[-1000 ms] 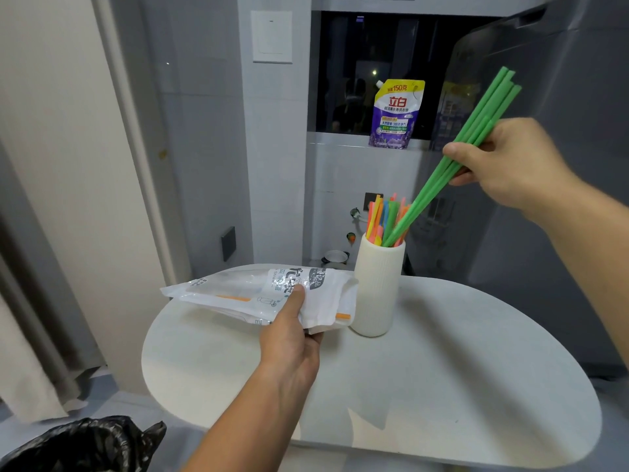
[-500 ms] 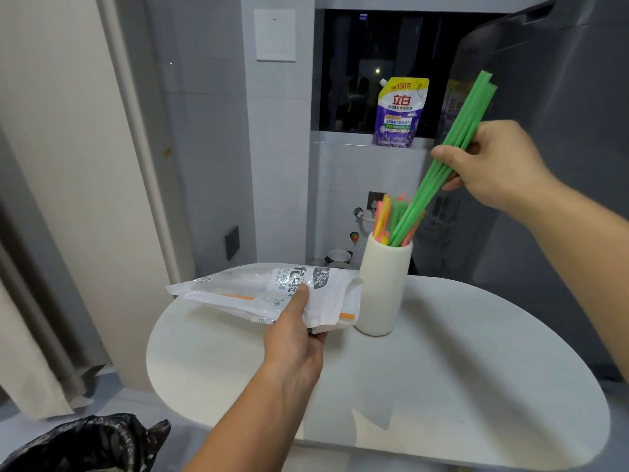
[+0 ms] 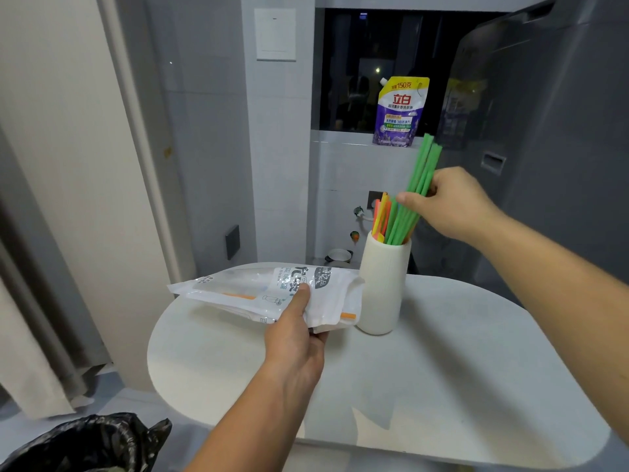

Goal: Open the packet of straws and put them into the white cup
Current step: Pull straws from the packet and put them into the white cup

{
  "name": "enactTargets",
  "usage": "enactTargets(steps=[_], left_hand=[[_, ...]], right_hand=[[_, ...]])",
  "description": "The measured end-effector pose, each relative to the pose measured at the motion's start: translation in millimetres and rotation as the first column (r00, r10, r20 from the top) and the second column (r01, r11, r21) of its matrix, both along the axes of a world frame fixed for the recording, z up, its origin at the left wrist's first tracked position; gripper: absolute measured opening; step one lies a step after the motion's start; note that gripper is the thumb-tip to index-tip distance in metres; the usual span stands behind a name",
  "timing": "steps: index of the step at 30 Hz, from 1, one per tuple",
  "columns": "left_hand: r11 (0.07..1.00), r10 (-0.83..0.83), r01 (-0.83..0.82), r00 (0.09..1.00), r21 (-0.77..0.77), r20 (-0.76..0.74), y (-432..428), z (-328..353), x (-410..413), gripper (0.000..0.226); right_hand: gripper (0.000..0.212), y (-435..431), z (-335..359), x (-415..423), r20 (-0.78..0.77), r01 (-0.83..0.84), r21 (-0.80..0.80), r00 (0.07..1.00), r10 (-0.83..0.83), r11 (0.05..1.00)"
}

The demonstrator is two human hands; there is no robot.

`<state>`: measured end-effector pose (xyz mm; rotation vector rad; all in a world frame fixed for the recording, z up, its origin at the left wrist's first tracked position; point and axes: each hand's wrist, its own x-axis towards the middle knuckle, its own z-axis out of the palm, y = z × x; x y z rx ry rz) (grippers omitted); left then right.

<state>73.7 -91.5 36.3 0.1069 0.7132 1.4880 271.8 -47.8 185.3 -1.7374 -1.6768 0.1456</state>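
Loading is the step in hand: a bundle of green straws (image 3: 422, 172) is pinched between the thumb and curled fingers of the right hand (image 3: 452, 202). Its lower ends are already set inside the white cup (image 3: 383, 284), beside the orange and yellow straws (image 3: 381, 216) standing there. The bundle is held tilted, with its tops leaning to the far right above the rim. The cup stands upright on the white table (image 3: 442, 369), toward its far side.

The packet (image 3: 265, 287) is gripped by the left hand (image 3: 296, 338), thumb on top and fingers curled beneath, and is held just left of the cup. Whether its open end touches the cup wall cannot be told. One orange straw (image 3: 238, 296) is seen through the clear film and another orange tip (image 3: 348, 315) shows at the mouth, so the task is judged well along but not finished.

Next, the green bundle needs to be released so that it drops to the bottom. The right hand is then needed at the packet mouth for the last straws. A purple pouch (image 3: 401, 112) is seen on the far ledge.
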Motion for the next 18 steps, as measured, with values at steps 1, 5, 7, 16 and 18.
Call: enactTargets(steps=[1, 5, 7, 16, 18], left_hand=[[1.0, 0.002, -0.002, 1.0, -0.002, 0.003, 0.1, -0.1, -0.4, 0.045], [1.0, -0.006, 0.006, 1.0, -0.001, 0.011, 0.8, -0.1, -0.8, 0.044], [1.0, -0.012, 0.012, 1.0, -0.005, 0.009, 0.9, -0.1, 0.1, 0.044], [1.0, -0.019, 0.019, 1.0, 0.008, 0.002, -1.0, 0.1, 0.5, 0.043], [1.0, -0.021, 0.021, 1.0, 0.01, 0.003, -0.5, -0.4, 0.3, 0.044]], right_hand=[[0.035, 0.0, -3.9, -0.6, -0.007, -0.002, -0.009, 1.0, 0.002, 1.0], [0.068, 2.4, -14.4, 0.2, -0.052, 0.02, 0.062, 0.999, -0.017, 0.998], [0.084, -0.8, -13.4, -2.0, -0.069, -0.024, 0.18, 0.997, 0.037, 0.983], [0.068, 5.2, -10.5, -14.7, 0.206, -0.134, 0.111, 0.972, 0.109, 0.985], [0.064, 7.6, -11.8, -14.1, 0.342, -0.123, 0.044, 0.934, 0.101, 0.991]])
